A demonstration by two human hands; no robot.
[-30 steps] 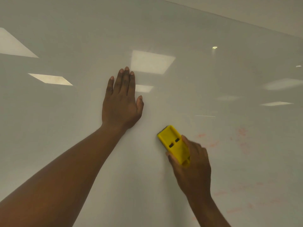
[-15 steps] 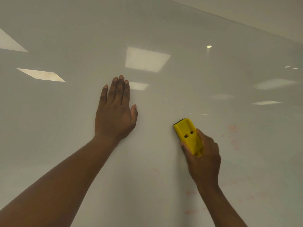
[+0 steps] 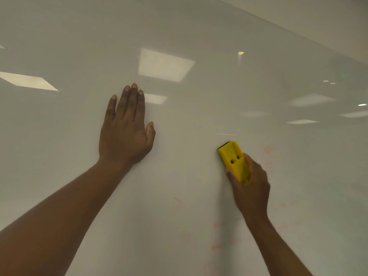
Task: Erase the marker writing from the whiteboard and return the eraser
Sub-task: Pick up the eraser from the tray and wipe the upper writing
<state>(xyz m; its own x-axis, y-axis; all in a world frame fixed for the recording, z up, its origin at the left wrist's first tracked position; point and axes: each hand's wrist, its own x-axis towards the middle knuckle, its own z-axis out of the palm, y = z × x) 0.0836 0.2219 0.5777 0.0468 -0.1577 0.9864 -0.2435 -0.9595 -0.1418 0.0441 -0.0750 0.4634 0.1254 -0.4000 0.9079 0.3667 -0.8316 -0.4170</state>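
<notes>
A glossy whiteboard (image 3: 199, 36) fills nearly the whole view. My right hand (image 3: 251, 188) grips a yellow eraser (image 3: 234, 160) and presses its dark pad flat against the board at centre right. Faint red marker smudges (image 3: 266, 150) remain just right of the eraser, with more red traces (image 3: 217, 246) lower down and one small red mark (image 3: 177, 199) below centre. My left hand (image 3: 125, 132) lies flat on the board to the left, fingers together and pointing up, holding nothing.
The board's top edge (image 3: 298, 30) runs diagonally across the upper right, with plain wall above it. Ceiling light panels are reflected in the board surface.
My right hand has slid the eraser up and to the right across the board. My left hand stays pressed flat in the same place on the board; the view has shifted slightly.
</notes>
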